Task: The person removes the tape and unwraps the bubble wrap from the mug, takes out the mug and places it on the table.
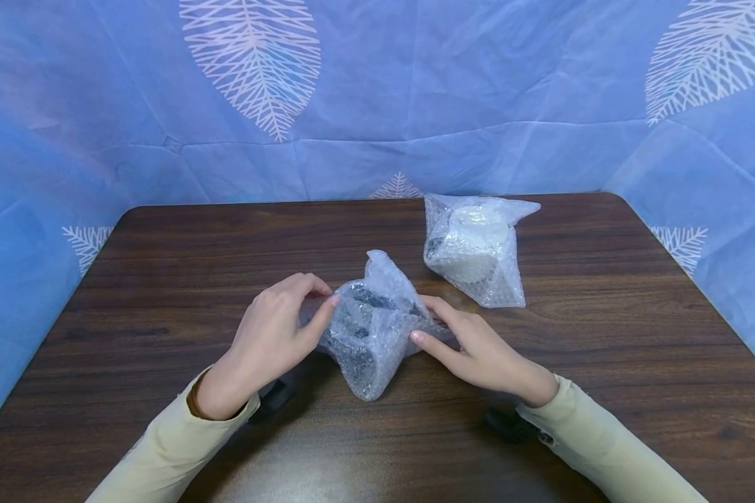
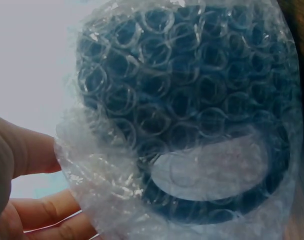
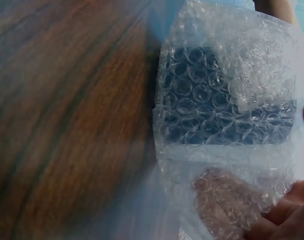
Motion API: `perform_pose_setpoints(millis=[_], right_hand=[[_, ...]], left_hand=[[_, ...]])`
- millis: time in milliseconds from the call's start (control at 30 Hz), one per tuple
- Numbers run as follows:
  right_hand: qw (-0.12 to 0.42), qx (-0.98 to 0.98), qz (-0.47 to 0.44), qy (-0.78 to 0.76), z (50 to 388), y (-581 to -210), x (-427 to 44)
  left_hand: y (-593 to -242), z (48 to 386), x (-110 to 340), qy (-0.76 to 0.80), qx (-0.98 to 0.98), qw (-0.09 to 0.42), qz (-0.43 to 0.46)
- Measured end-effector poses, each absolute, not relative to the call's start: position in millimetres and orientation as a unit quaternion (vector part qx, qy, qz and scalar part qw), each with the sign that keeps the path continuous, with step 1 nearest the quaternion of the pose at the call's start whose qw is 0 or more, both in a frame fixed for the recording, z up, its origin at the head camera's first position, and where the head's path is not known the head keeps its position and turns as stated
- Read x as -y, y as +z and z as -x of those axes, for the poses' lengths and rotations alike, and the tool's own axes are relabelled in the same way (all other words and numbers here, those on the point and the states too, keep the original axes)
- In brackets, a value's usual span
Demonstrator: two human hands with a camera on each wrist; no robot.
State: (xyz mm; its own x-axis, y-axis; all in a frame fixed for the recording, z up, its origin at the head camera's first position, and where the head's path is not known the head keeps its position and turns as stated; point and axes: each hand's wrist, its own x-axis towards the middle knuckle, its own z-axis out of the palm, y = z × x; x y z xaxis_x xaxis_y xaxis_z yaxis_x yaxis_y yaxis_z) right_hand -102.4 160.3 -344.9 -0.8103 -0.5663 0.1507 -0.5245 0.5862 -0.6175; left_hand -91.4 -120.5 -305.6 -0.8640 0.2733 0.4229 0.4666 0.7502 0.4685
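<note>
- Blue cloth, brown table.
- Left hand and right hand pinch bubble wrap; a dark mug-like thing lies inside, between the fingers.
- Beyond the right fingers: another wrapped bundle.
- Wrap-handling seems in hand; next calls for steady pinching.

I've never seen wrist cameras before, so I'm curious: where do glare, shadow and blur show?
Head: pale glare on the near tabletop, dark shadow beside the left sleeve; left wrist: washed-out white at upper left, glints on the bubble-wrapped bundle; right wrist: tabletop grain blurred, bundle crisper.
</note>
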Motion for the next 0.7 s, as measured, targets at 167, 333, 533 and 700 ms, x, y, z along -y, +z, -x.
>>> perform_pose_setpoints(millis=[167,333,533,700], right_hand=[[0.044,-0.89,0.298,-0.344,103.9,-342.2,-160.2],[0.033,-0.888,0.298,-0.349,106.6,-341.6,-159.6],[0.037,-0.893,0.285,-0.347,107.2,-339.5,-158.3],[0.04,-0.895,0.276,-0.349,108.1,-338.6,-157.8]], left_hand=[[-305.3,90.9,122.1,-0.298,0.918,0.163,0.203],[-303.9,90.4,123.4,-0.303,0.918,0.154,0.205],[-304.1,91.0,124.8,-0.306,0.914,0.141,0.226],[-303.9,91.1,125.5,-0.31,0.911,0.136,0.235]])
